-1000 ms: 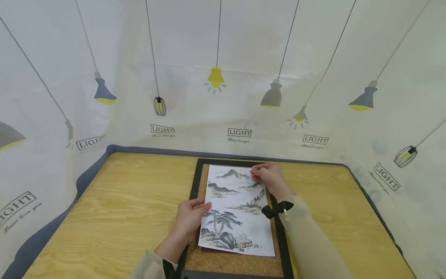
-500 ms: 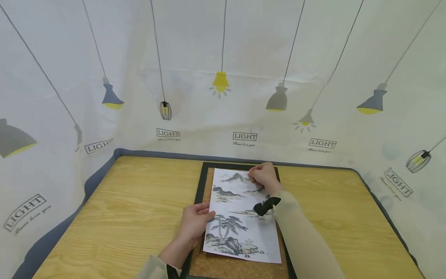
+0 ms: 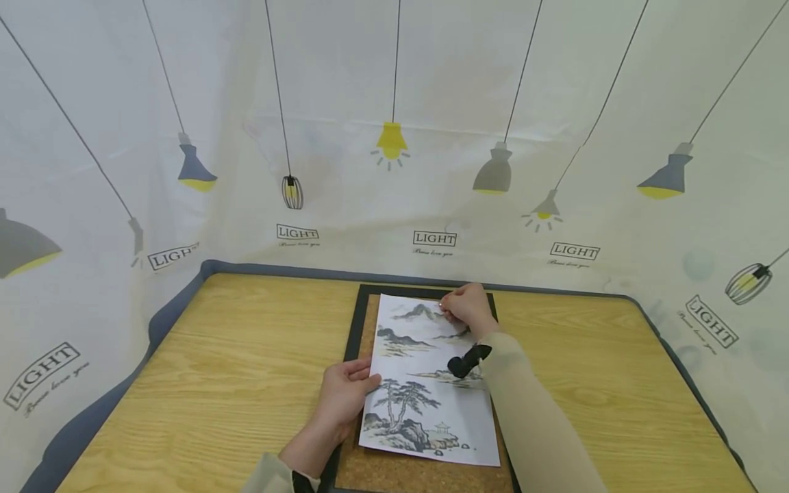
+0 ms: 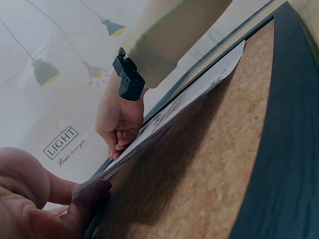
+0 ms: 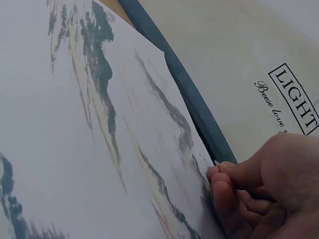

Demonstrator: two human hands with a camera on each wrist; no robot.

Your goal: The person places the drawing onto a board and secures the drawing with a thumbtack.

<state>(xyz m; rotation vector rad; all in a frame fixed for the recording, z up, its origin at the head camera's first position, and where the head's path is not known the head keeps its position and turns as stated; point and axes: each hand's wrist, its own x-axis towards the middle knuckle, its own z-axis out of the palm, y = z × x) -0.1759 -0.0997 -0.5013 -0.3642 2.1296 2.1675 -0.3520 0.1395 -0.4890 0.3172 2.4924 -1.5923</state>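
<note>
A white paper sheet [image 3: 456, 421] printed with an ink landscape of mountains, pines and rocks lies over a black-framed cork board [image 3: 425, 476]. My left hand [image 3: 345, 392] pinches the sheet's left edge between thumb and fingers. In the left wrist view, that paper [image 4: 219, 69] stands raised from the cork [image 4: 229, 139], casting a shadow. At the top edge of the sheet, my right hand [image 3: 466, 308] pinches a small shiny pin [image 5: 217, 163] between thumb and forefinger. Most of the pin is hidden by the fingertips, and whether it pierces the paper I cannot tell.
The board rests on a wood-grain table [image 3: 246, 356], its far side close to the table's back edge. Behind the table hangs a pale cloth [image 3: 345, 198] printed with lamps. A black wrist camera [image 3: 468, 361] on my right wrist covers part of the print.
My right hand has shifted slightly left along the sheet's top edge, its wrist now lying over the paper. The left hand keeps its pinch. The head view has shifted a little.
</note>
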